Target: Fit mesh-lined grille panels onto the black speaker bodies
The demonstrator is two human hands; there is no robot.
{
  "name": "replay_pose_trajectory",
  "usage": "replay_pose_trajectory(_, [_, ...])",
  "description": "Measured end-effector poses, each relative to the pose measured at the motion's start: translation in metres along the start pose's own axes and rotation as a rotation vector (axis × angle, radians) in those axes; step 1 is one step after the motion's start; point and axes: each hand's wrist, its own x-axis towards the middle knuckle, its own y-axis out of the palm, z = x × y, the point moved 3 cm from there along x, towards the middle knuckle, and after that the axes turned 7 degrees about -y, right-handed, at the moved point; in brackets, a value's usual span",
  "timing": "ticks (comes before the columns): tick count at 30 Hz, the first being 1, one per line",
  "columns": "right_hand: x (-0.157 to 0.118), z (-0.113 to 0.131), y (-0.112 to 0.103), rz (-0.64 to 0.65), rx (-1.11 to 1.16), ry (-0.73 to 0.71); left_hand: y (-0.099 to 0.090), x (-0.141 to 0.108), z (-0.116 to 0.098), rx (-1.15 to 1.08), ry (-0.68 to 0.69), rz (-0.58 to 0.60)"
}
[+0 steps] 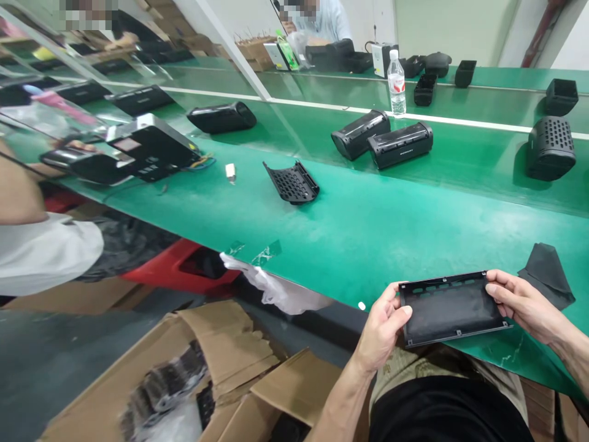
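Note:
Between my two hands I hold a black plastic speaker grille cover (453, 313), its hollow inner side turned up, with a row of slots along its far edge and small screw tabs on its rims. My left hand (384, 322) grips its left end, thumb on the inside. At the right end my right hand (519, 301) holds it the same way. A dark sheet seems to line the inside of the cover. Just beyond my right hand lies folded black cloth (547, 273). A second perforated cover (294, 182) rests further left on the green table.
Several black speaker housings, including one with a perforated end (551, 148), stand along the green table (340, 239). A water bottle (396, 85) is behind them. Open cardboard boxes (221, 344) sit on the floor at left. A co-worker's arm (18, 190) is at far left.

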Motion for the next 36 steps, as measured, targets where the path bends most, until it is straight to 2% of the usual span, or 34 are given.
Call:
replay_pose_trajectory(14, [0.002, -0.004, -0.001, 0.022, -0.026, -0.03, -0.001, 0.0, 0.005, 0.001, 0.002, -0.014])
replay_pose_trajectory(19, [0.002, -0.005, -0.002, 0.002, -0.032, -0.011, -0.002, 0.0, 0.007, -0.063, -0.049, -0.067])
replay_pose_trajectory(22, [0.002, -0.006, -0.003, -0.011, -0.042, -0.004, -0.002, 0.002, 0.007, -0.037, -0.032, -0.107])
replay_pose_trajectory(25, [0.001, -0.006, -0.004, -0.017, -0.051, -0.007, 0.0, 0.004, 0.006, -0.018, -0.013, -0.105])
replay_pose_trajectory(32, [0.001, -0.006, -0.004, -0.012, -0.056, -0.021, -0.002, 0.004, 0.011, -0.039, -0.069, -0.154])
replay_pose_trajectory(36, [0.003, -0.007, -0.004, -0.012, -0.055, -0.029, -0.003, 0.004, 0.012, 0.016, -0.045, -0.15])
